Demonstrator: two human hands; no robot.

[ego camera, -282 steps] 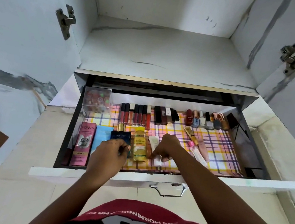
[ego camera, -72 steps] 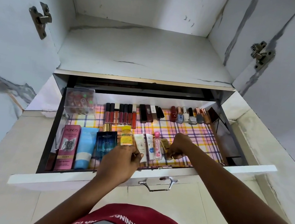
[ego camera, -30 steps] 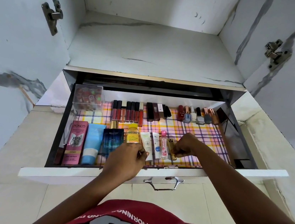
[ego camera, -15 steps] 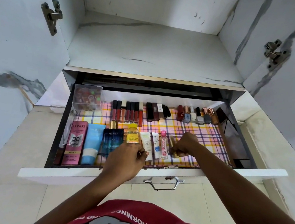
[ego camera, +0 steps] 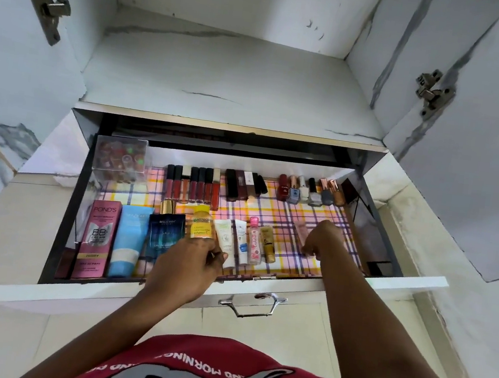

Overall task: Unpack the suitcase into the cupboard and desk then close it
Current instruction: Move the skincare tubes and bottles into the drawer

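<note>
Holding a pink tube (ego camera: 300, 234), the right hand (ego camera: 325, 240) curls beside small bottles (ego camera: 255, 243); the left hand (ego camera: 188, 270) rests, fingers loosely bent, over the checked drawer (ego camera: 164, 305).

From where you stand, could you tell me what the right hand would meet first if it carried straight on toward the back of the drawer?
Probably the pale pink tube its fingers already touch; beyond that, the nail polish bottles, though depth is unclear for the right hand.
</note>
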